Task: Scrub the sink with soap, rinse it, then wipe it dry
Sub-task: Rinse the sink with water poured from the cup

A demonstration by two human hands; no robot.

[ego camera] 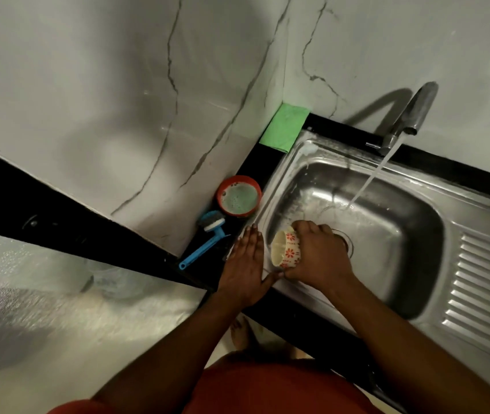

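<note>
Stood in a red shirt (267, 389); curled the right grip (318, 258) round a flowered cup (285, 249) tipped sideways over the sink (476, 204); laid the left grip (243, 270) flat on its rim; ran the tap (414, 115).

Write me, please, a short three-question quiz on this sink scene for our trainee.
1. True or false: water runs from the tap into the sink.
2. The right hand grips: A) the blue brush, B) the flowered cup, C) the green cloth.
3. In a few words: how does the left hand lie?

Key: 1 true. 2 B. 3 Flat, fingers straight, at the sink's left edge.
</note>
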